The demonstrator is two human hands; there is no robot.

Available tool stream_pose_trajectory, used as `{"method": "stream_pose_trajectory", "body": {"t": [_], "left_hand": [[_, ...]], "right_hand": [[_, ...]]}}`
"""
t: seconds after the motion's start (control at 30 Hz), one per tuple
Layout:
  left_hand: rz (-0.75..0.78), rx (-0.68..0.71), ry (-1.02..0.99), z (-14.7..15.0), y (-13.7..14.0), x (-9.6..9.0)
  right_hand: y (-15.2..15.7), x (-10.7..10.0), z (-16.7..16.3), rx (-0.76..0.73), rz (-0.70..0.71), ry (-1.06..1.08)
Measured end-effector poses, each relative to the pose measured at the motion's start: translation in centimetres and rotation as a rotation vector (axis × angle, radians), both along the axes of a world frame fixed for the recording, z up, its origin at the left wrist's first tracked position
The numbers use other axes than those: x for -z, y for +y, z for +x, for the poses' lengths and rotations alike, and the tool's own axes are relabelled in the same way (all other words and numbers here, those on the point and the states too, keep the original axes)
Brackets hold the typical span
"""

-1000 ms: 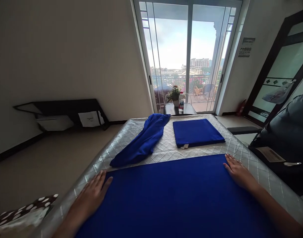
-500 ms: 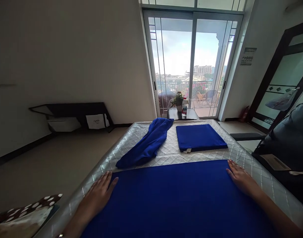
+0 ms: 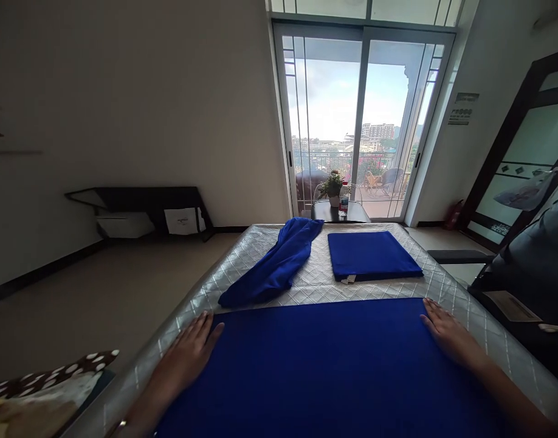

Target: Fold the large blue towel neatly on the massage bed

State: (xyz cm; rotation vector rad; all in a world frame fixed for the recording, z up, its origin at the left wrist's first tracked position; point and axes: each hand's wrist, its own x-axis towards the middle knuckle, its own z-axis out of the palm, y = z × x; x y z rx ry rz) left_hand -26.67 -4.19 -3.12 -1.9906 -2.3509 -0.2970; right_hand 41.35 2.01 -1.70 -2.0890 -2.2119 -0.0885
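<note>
A large blue cloth (image 3: 315,365) lies spread flat over the near part of the mattress (image 3: 301,293). My left hand (image 3: 188,350) rests flat on the cloth's left edge near its far corner, fingers stretched out and thumb apart. At the far right corner, my right hand (image 3: 450,331) lies the same way, palm down on the edge. Neither hand grips anything. Beyond the spread cloth sits a neatly folded blue cloth (image 3: 374,255) with a white tag at its near edge. To its left is a loosely bunched blue cloth (image 3: 274,264).
A small dark table (image 3: 322,212) with a potted plant (image 3: 334,187) and a water bottle (image 3: 343,199) stands past the mattress, before a sliding glass door (image 3: 329,109). A black chair (image 3: 529,267) is at right, a polka-dot fabric (image 3: 55,374) at lower left.
The view has shifted slightly, so everything sits a little further right. Both hands stay flat on the cloth's edges, and the cloths keep their places.
</note>
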Motion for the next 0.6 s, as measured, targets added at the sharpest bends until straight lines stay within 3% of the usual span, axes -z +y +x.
{"method": "stream_pose_trajectory", "body": {"t": [0.23, 0.37, 0.47, 0.6], "left_hand": [[-0.003, -0.053, -0.082, 1.0, -0.2, -1.0], [0.068, -0.028, -0.09, 2.4, -0.7, -2.9], [0.094, 0.069, -0.151, 6.2, -1.3, -5.2], [0.037, 0.341, -0.188, 14.6, -1.5, -6.9]], "right_hand": [[-0.4, -0.1, 0.1, -0.026, 0.045, 0.001], [-0.7, -1.0, -0.4, -0.073, 0.131, -0.017], [-1.2, -2.3, -3.4, -0.136, 0.206, 0.012], [-2.9, -4.4, -12.1, -0.317, 0.142, 0.076]]}}
